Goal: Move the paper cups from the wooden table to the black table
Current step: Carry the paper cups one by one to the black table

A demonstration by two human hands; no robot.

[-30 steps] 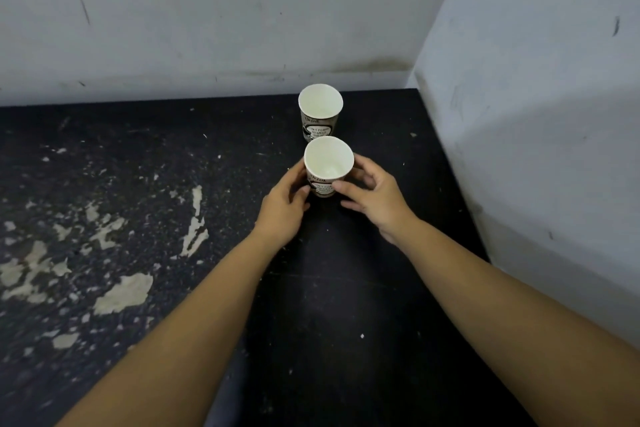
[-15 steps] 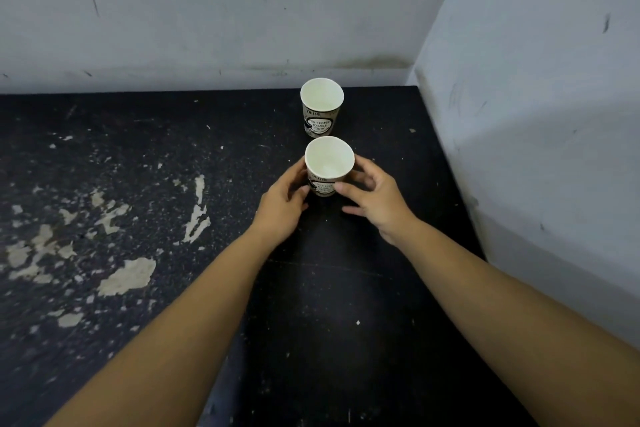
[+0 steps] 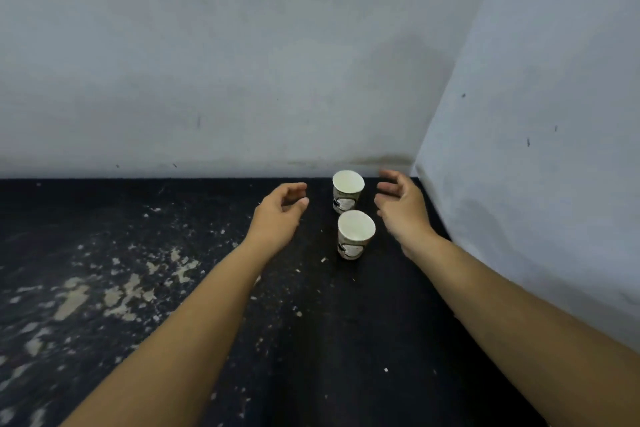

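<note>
White-lined paper cups stand upright on the black table (image 3: 346,340) near its far right corner, the near cup (image 3: 356,234) just in front of the far cup (image 3: 347,191). Either side, apart from both cups, the left hand (image 3: 280,211) and right hand (image 3: 401,204) hover with fingers loosely curled, holding nothing. Pale chipped patches (image 3: 104,295) mark the tabletop at left; grey walls (image 3: 242,62) meet behind.

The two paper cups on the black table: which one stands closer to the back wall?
The far cup, by the corner of the walls. The near cup stands in front of it, closer to the person.
</note>
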